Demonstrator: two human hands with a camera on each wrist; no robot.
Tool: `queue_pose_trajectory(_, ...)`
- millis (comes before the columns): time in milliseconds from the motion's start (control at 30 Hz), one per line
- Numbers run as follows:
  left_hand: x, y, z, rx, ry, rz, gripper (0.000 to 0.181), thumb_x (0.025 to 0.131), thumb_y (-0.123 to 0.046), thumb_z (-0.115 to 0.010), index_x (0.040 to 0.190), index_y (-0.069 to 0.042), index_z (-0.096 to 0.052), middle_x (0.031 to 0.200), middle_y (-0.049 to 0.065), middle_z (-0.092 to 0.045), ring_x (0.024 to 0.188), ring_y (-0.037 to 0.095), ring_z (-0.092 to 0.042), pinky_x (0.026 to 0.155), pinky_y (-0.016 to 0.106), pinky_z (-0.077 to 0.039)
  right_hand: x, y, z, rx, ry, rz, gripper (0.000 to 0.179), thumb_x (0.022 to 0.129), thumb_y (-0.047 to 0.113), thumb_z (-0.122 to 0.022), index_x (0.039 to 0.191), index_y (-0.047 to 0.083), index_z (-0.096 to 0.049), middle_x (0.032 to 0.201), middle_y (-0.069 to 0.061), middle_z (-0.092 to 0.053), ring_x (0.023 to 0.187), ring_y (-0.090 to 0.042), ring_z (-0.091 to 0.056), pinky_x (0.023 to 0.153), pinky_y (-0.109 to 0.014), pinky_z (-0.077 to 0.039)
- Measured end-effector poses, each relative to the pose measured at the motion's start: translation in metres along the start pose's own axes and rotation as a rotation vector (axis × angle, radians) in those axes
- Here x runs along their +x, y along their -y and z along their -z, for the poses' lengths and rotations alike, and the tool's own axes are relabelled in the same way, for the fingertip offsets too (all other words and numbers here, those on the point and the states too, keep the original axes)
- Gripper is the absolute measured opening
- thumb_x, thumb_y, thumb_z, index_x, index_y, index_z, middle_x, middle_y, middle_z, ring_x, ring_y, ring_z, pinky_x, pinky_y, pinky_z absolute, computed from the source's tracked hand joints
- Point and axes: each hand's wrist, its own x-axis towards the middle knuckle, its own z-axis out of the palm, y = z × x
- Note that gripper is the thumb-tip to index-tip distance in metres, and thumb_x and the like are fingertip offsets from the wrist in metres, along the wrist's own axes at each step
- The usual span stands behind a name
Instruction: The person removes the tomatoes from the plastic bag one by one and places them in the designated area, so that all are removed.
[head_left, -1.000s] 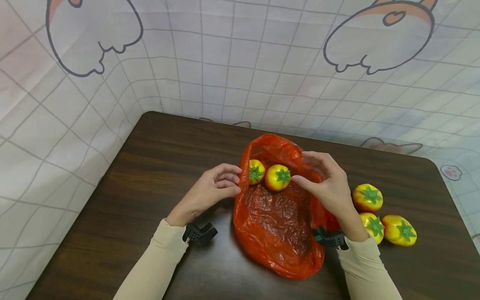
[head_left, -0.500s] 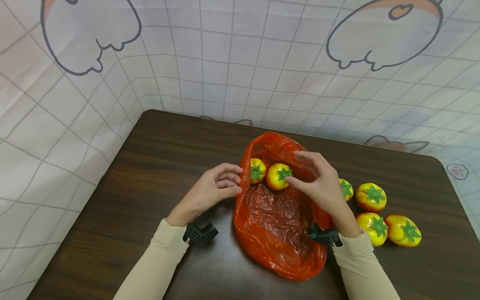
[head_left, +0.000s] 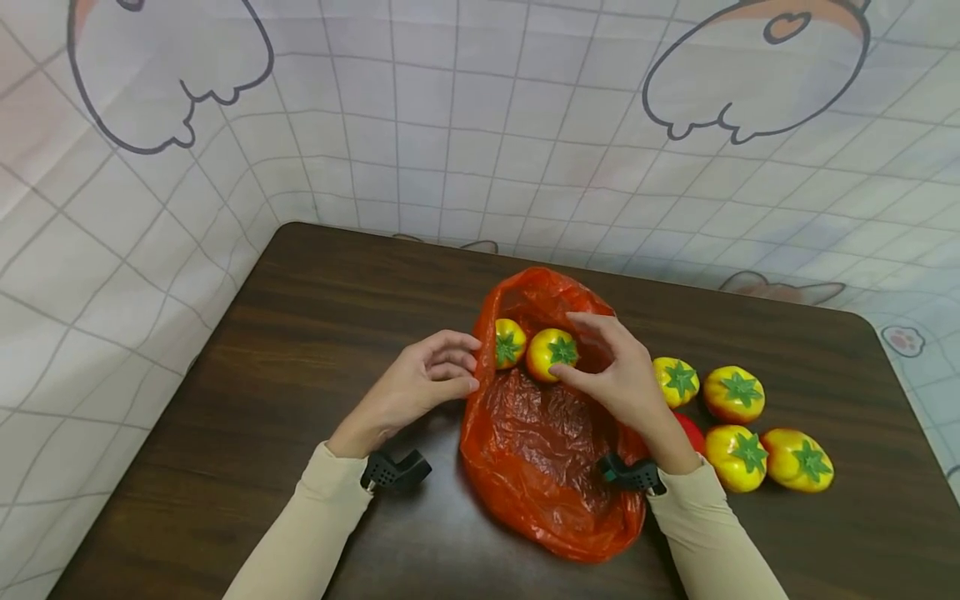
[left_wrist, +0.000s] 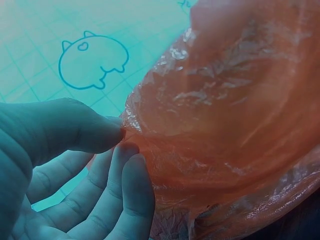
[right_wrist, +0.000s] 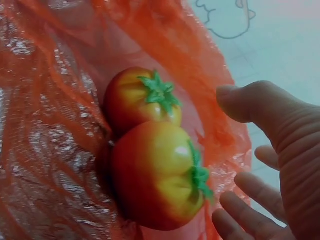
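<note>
An orange-red plastic bag [head_left: 551, 492] lies with its mouth spread wide on the dark table. Inside, towards its far end, sit two glossy yellow-red tomatoes [right_wrist: 157, 175] with green star-shaped tops, side by side and touching. My left hand [head_left: 420, 375] pinches the bag's left rim between thumb and fingers, as the left wrist view shows. My right hand [head_left: 618, 375] hovers over the bag's right side with thumb and fingers spread apart. It holds nothing. From the right wrist view, a gap separates the thumb from the nearer tomato.
Right of the bag, several more yellow-red tomatoes [head_left: 735, 458] rest on the dark wood-grain table [head_left: 337, 308]. A red rounded thing [head_left: 688, 432] is partly hidden behind my right forearm. A white grid-patterned cloth [head_left: 450, 125] rises behind the table and along its left side.
My right hand has drifted left and slightly down over the bag, uncovering a tomato and the red thing on the table. My left hand keeps its hold on the rim.
</note>
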Motion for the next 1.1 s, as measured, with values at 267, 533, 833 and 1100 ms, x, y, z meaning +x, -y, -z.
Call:
queue_pose_trajectory(267,0.001,0.002,-0.001,0.001,0.002,-0.008,0.045,0.095,-0.015,-0.074,0.137,-0.016,-0.056,0.123,0.01,-0.063,0.11,0.021,-0.067,0.095,0.042,-0.06,0.0,-0.007,-0.006,-0.039,0.005,-0.01,0.072,0.081,0.031,-0.09,0.144,0.019,-0.058,0.144,-0.005,-0.06,0.132,-0.029,-0.06,0.11,-0.056,-0.05)
queue_pose_trajectory(533,0.002,0.003,-0.002,0.019,-0.002,-0.008,0.045,0.095,-0.013,-0.074,0.137,-0.016,-0.056,0.123,0.011,-0.062,0.109,0.021,-0.067,0.093,0.036,-0.06,-0.001,-0.015,-0.011,-0.007,0.04,-0.017,0.073,0.082,0.03,-0.089,0.146,0.018,-0.056,0.141,-0.007,-0.061,0.124,-0.028,-0.066,0.102,-0.05,-0.057)
queue_pose_trajectory(833,0.003,0.002,-0.003,0.022,-0.009,-0.005,0.045,0.094,-0.011,-0.074,0.136,-0.015,-0.056,0.123,0.011,-0.063,0.109,0.019,-0.068,0.088,0.028,-0.06,0.0,-0.016,-0.015,-0.001,0.065,-0.044,0.078,0.08,0.03,-0.091,0.147,0.018,-0.053,0.141,-0.008,-0.059,0.128,-0.03,-0.064,0.105,-0.051,-0.056)
queue_pose_trajectory(1100,0.003,0.002,-0.004,0.014,-0.005,-0.008,0.046,0.094,-0.012,-0.073,0.136,-0.015,-0.056,0.122,0.01,-0.063,0.108,0.019,-0.068,0.091,0.036,-0.06,0.001,-0.016,-0.017,-0.04,0.084,-0.079,0.085,0.078,0.031,-0.092,0.15,0.016,-0.049,0.147,-0.009,-0.056,0.129,-0.03,-0.061,0.107,-0.05,-0.055)
